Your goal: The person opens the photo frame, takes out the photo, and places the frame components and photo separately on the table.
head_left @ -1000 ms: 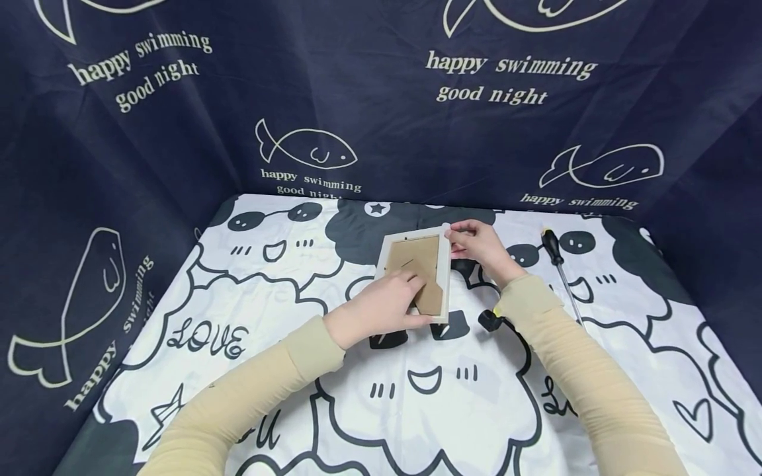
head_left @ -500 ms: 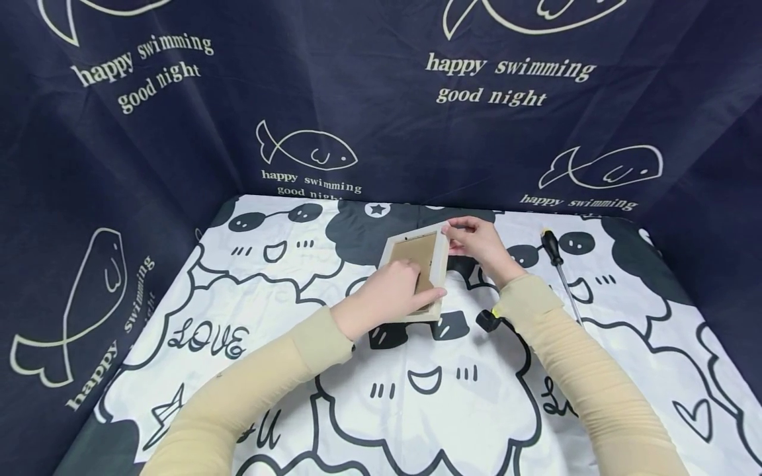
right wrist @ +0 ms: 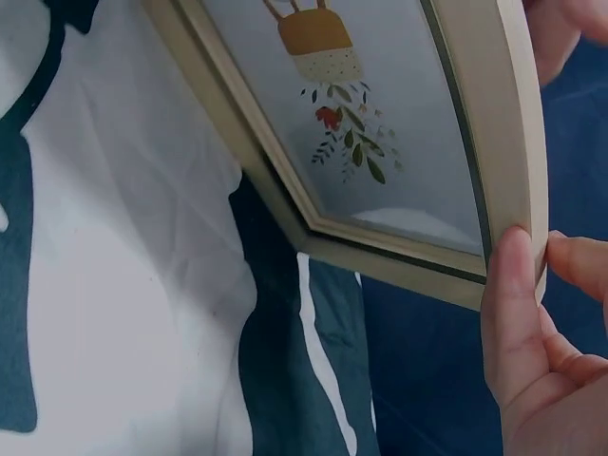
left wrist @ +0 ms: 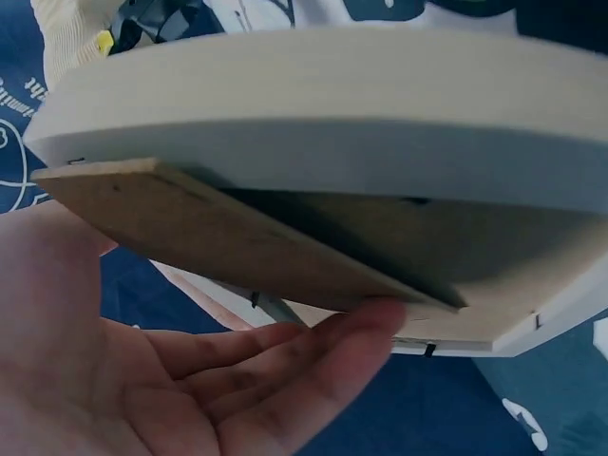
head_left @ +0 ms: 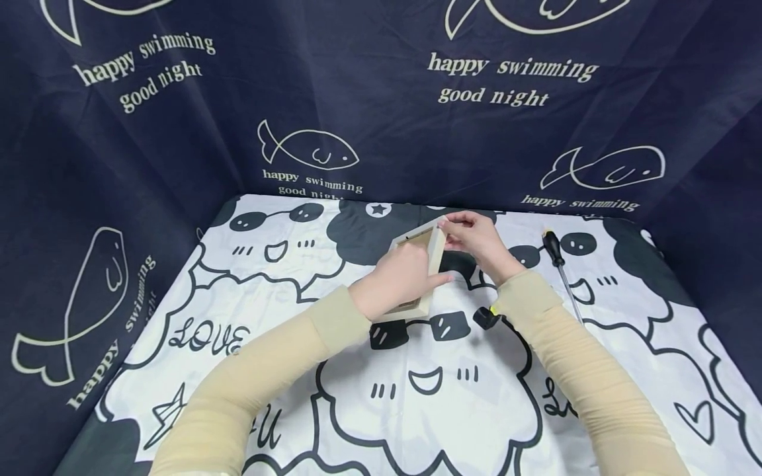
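Note:
A pale wooden photo frame (head_left: 437,250) is held tilted above the table, its brown backing towards the person. My right hand (head_left: 476,239) pinches the frame's upper right corner; in the right wrist view thumb and fingers (right wrist: 518,285) grip its edge. That view also shows the glazed front with a printed picture (right wrist: 323,47). My left hand (head_left: 397,276) reaches across the back. In the left wrist view its bent fingers (left wrist: 351,356) lie against the brown backing-board stand (left wrist: 218,233), which slants out from the frame. The left thumb extends past the frame's side in the head view.
A screwdriver (head_left: 555,254) with a black handle lies right of the right hand. A black object with a yellow part (head_left: 487,318) lies partly under the right sleeve. A printed cloth (head_left: 428,410) covers the table; dark blue curtains (head_left: 393,119) enclose it.
My left hand has moved up and right over the frame's back, covering more of it. The frame has turned, showing more of its side edge. My right hand keeps its corner grip.

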Available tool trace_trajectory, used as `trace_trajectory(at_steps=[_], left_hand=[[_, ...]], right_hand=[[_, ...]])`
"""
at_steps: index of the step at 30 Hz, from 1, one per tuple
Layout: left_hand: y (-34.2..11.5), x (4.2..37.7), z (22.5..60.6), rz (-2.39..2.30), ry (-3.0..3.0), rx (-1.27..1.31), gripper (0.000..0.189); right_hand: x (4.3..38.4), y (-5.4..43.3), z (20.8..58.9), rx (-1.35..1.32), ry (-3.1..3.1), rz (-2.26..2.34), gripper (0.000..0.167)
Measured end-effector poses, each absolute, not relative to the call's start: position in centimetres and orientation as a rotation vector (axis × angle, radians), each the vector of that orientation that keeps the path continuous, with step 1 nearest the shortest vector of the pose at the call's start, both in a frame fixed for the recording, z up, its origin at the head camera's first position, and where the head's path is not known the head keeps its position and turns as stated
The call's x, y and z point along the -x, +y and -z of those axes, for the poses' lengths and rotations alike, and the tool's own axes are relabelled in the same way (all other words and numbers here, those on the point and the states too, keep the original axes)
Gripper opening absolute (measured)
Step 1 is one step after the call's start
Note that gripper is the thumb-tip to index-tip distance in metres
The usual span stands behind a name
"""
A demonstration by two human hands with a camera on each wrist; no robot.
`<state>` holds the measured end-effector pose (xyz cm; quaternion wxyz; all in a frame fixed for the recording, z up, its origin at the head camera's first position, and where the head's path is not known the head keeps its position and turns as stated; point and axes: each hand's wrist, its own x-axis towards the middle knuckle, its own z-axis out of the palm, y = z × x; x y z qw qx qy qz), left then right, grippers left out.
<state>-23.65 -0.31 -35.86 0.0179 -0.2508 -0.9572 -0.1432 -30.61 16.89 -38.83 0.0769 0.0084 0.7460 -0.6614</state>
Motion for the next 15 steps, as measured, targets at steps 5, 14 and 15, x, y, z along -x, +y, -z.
trace_trajectory(at_steps=[5,14,15], left_hand=[[0.2,24.2,35.4,0.372,-3.053,0.719,0.052],[0.3,25.2,34.8,0.359,-3.143,0.683,0.064],[0.4,25.4,34.7,0.342,-3.15,0.674,0.065]], right_hand=[[30.5,16.7,38.5,-0.012,2.19,2.016,0.044],[30.5,16.5,38.3,-0.02,2.152,2.039,0.042],[30.5,16.4,38.2,-0.024,2.147,2.046,0.041]])
